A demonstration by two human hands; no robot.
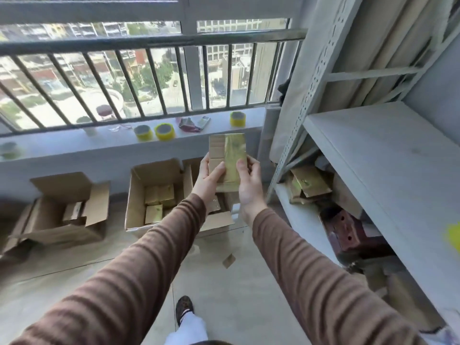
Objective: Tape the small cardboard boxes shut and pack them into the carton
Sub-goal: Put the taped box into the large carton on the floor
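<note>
I hold a small flat cardboard box (227, 155) upright in front of me, a strip of yellowish tape running down its face. My left hand (209, 179) grips its lower left side with the thumb across the front. My right hand (249, 181) grips the lower right edge. Below the box stands an open carton (135, 195) on the floor, with several taped small boxes (159, 201) inside. More small taped boxes (308, 184) lie on the low shelf at the right.
Rolls of yellow tape (164, 131), (143, 132), (238, 118) stand on the window ledge under the railing. Another open carton (59, 212) lies at the left on the floor. A grey metal shelf unit (373, 150) fills the right side. A cardboard scrap (229, 260) lies on the floor.
</note>
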